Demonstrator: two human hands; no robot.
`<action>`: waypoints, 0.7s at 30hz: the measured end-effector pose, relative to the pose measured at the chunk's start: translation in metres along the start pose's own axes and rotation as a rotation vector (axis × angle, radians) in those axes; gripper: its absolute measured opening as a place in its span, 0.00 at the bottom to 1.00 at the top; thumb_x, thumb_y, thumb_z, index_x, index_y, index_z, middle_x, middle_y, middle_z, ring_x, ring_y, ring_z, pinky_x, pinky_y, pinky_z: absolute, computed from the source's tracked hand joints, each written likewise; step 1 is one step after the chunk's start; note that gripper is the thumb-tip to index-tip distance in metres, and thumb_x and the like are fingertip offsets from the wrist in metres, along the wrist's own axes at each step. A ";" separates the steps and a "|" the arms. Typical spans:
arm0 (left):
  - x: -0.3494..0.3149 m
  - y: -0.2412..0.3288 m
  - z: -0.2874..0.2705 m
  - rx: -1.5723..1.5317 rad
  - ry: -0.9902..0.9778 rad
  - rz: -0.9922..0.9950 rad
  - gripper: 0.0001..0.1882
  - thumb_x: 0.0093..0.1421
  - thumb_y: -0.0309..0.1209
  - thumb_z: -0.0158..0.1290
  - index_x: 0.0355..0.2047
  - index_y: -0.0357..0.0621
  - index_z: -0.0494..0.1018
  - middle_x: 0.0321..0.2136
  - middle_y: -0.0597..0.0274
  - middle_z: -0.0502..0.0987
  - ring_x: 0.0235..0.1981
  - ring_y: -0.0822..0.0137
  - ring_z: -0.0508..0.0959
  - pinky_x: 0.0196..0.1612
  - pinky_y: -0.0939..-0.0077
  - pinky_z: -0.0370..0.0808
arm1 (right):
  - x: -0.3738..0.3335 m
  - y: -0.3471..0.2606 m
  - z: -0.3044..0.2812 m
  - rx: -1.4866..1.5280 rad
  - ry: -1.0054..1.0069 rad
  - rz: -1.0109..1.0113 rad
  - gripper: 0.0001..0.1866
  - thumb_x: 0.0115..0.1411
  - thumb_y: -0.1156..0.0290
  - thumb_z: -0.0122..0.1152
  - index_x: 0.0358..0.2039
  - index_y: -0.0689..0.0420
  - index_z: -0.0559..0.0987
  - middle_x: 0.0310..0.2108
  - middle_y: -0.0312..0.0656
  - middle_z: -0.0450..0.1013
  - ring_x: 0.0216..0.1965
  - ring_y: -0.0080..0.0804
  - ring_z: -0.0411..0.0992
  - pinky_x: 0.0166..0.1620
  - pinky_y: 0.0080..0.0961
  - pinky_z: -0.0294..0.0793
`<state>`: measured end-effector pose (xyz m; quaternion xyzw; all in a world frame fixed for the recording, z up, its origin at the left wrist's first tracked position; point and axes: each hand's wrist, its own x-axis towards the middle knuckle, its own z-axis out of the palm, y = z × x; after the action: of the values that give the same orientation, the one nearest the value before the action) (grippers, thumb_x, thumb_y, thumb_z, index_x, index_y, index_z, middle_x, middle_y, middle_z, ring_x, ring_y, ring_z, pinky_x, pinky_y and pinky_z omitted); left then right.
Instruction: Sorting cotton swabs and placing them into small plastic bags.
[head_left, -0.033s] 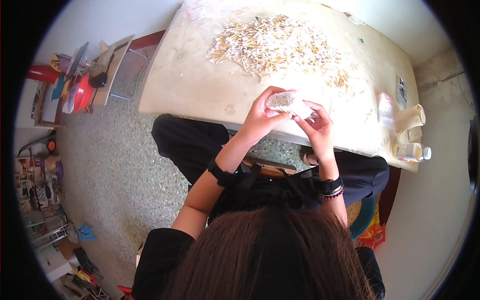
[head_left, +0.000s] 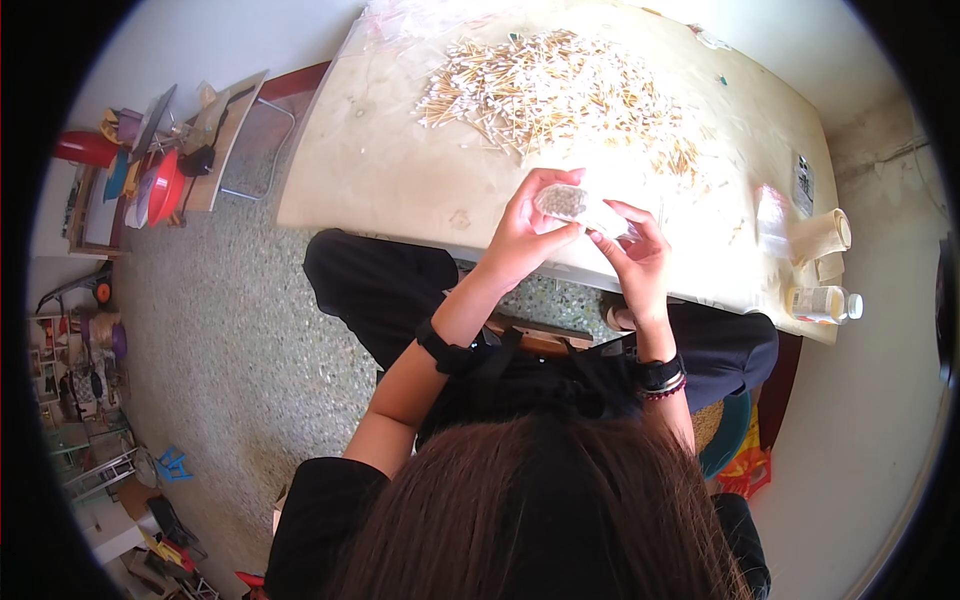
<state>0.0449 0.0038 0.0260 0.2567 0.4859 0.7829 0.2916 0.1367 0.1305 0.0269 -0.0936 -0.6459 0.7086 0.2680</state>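
Note:
Over the near edge of the table, both my hands hold a packed bundle of cotton swabs [head_left: 565,203], its white tips showing end-on. A clear plastic bag [head_left: 614,222] seems to wrap it. My left hand [head_left: 527,222] is closed around the bundle's left side, thumb along the near side. On the right end, the fingers and thumb of my right hand [head_left: 640,250] pinch the plastic. Beyond my hands lies a wide loose heap of cotton swabs [head_left: 550,90] with white tips and tan sticks.
The pale table [head_left: 370,150] carries a clear bottle with a white cap [head_left: 826,304], a tan roll [head_left: 822,236] and a dark printed label [head_left: 803,184] on the right. A teal tub [head_left: 735,435] stands by my right leg. At left, a side table [head_left: 212,170] holds red basins.
The bundle has tipped slightly, so its swab ends look greyer and more shaded. My right fingers have shifted a little on the plastic; the grip of both hands continues.

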 end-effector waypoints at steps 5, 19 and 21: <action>0.000 -0.006 -0.002 -0.511 -0.027 -0.240 0.26 0.55 0.31 0.44 0.55 0.41 0.54 0.53 0.52 0.62 0.54 0.61 0.64 0.56 0.62 0.61 | 0.006 -0.004 -0.003 -0.640 0.114 -0.526 0.17 0.36 0.89 0.58 0.28 0.56 0.77 0.36 0.40 0.71 0.40 0.38 0.69 0.42 0.29 0.68; 0.087 0.073 -0.110 -0.083 0.298 -0.206 0.18 0.54 0.25 0.52 0.46 0.37 0.65 0.43 0.56 0.71 0.45 0.63 0.72 0.48 0.69 0.71 | -0.003 0.028 0.006 -0.794 -0.167 -0.275 0.22 0.47 0.83 0.53 0.45 0.53 0.71 0.53 0.48 0.58 0.54 0.47 0.57 0.54 0.36 0.59; 0.115 0.097 -0.187 -0.083 0.421 -0.199 0.19 0.53 0.26 0.54 0.45 0.35 0.65 0.43 0.56 0.71 0.45 0.62 0.71 0.49 0.71 0.70 | -0.005 0.047 0.003 -0.766 -0.207 -0.208 0.24 0.48 0.82 0.51 0.48 0.55 0.67 0.55 0.51 0.55 0.56 0.49 0.54 0.56 0.37 0.56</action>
<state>-0.1841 -0.0640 0.0538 0.0263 0.5262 0.8059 0.2701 0.1271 0.1242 -0.0191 -0.0491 -0.8926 0.3917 0.2177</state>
